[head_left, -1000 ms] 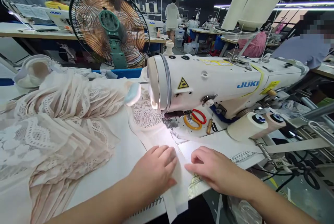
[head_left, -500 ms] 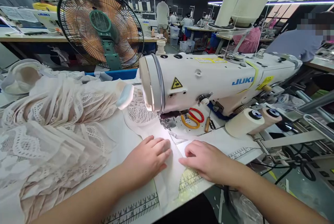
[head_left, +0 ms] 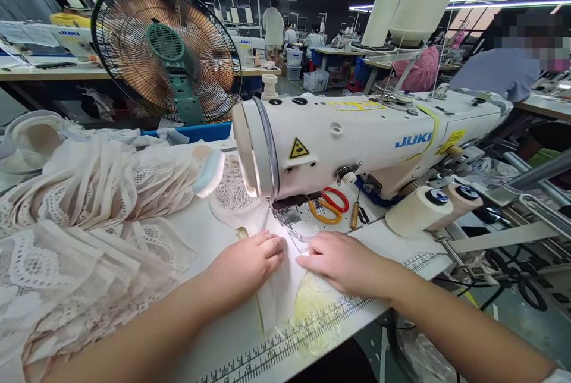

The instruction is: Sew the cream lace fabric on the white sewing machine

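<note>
A white JUKI sewing machine (head_left: 312, 145) stands across the table. White fabric with a lace panel (head_left: 232, 190) runs from under its needle area toward me. My left hand (head_left: 250, 261) lies on this fabric, left of the needle area, fingers together and pressed down on it. Close by on the right, my right hand (head_left: 339, 261) has its fingers curled, thumb and forefinger at the fabric's right edge; what is between them is hidden. A small brass-coloured object (head_left: 241, 232) shows just beyond my left hand.
Lace pieces (head_left: 102, 192) are heaped on the left. Orange-handled scissors (head_left: 325, 212), red-handled scissors (head_left: 335, 198) and a wooden-handled tool (head_left: 355, 214) lie on the machine bed. Thread cones (head_left: 419, 210) stand at right. A fan (head_left: 167, 50) is behind; people work beyond.
The fabric has moved up toward the needle area, and both hands have shifted slightly left with it. The brass-coloured object now shows beyond my left hand. The camera view has shifted a little.
</note>
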`<control>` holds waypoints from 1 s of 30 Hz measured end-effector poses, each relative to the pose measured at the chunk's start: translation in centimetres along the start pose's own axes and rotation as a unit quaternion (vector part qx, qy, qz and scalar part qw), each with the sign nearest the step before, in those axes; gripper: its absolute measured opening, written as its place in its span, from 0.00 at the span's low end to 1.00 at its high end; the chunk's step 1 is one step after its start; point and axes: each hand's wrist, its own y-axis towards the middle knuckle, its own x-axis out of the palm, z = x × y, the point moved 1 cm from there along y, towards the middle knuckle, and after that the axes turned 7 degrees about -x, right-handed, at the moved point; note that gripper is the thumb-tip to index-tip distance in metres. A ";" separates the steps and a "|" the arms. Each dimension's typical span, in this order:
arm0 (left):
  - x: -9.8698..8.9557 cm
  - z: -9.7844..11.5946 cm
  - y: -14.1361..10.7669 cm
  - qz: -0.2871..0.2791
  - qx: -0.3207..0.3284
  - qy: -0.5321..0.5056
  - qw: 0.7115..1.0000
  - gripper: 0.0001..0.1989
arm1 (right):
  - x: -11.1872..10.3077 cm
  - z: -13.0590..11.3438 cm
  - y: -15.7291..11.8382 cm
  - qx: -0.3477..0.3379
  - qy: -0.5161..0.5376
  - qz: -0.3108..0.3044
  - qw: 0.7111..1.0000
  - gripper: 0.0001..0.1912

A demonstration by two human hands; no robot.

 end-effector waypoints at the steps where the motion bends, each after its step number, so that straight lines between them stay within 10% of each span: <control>1: -0.1 0.0 0.1 -0.009 -0.011 -0.007 1.000 0.16 | 0.0 0.1 0.2 -0.002 -0.005 -0.001 1.000 0.14; 12: 0.2 -1.9 0.4 -0.054 0.001 -0.005 0.999 0.10 | -1.4 -0.6 3.2 0.075 -0.041 -0.154 0.984 0.18; 30: 0.7 -2.9 0.2 0.014 0.062 0.005 0.998 0.15 | -1.8 -1.2 4.6 0.130 -0.039 -0.198 0.971 0.29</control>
